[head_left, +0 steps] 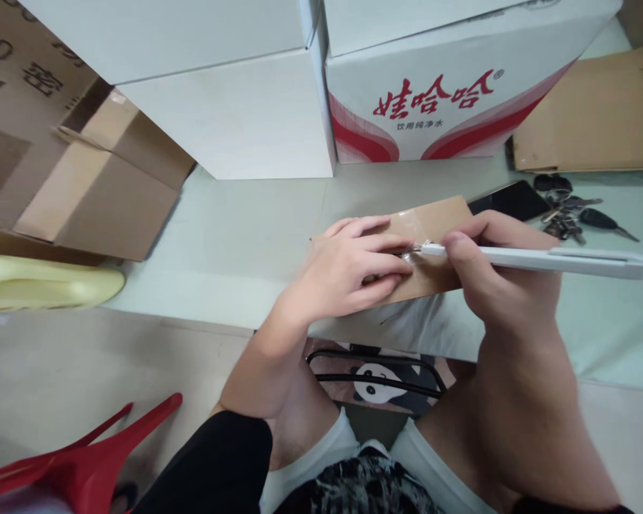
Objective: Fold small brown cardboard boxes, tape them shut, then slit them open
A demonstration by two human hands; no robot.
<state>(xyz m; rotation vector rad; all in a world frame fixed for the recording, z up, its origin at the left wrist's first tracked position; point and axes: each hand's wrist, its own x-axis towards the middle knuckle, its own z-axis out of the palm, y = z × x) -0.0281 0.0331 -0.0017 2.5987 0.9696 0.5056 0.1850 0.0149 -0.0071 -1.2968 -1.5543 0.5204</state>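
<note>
A small flat brown cardboard box (440, 214) with clear tape across its top lies on the pale green tabletop. My left hand (346, 268) rests flat on its left part, fingers spread and pointing right. In my right hand (506, 285) is a slim white pen (568, 261), gripped between thumb and fingers, its clip end pointing right. The pen's tip meets the crumpled, torn-looking tape near my left fingertips. Whether the tip has gone through the tape I cannot tell.
Behind stand white cartons (236, 121) and a red-and-white water carton (439, 107). A black phone (509, 200) and keys (565, 210) lie to the right, near a brown carton (589, 118). Brown boxes (107, 185) stand left; a red stool (96, 457) is below.
</note>
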